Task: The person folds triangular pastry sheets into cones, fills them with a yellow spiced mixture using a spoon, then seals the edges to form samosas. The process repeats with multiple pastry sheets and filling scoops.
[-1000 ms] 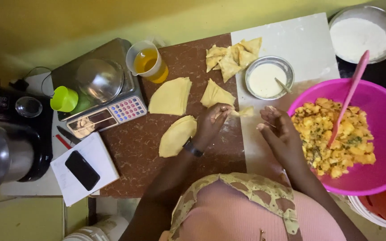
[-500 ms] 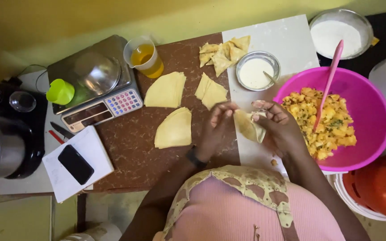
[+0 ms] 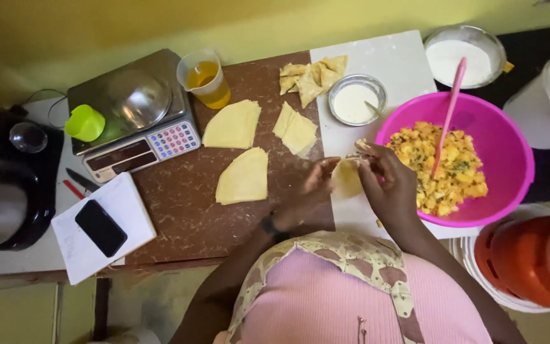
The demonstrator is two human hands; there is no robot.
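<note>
Lifted since before, both hands' fingers grip a pastry sheet (image 3: pixel 346 178) beside the pink bowl (image 3: pixel 510 153) of yellow filling (image 3: pixel 444 169).

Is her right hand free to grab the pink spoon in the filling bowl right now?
Probably not at once: the right hand and left hand both hold a dough sheet. The pink spoon itself stands unblocked.

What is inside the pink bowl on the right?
The pink bowl holds a yellow chunky filling flecked with green, with a pink spoon standing in it. The spoon's lower end is buried, and the bowl's bottom under the filling is covered.
</note>
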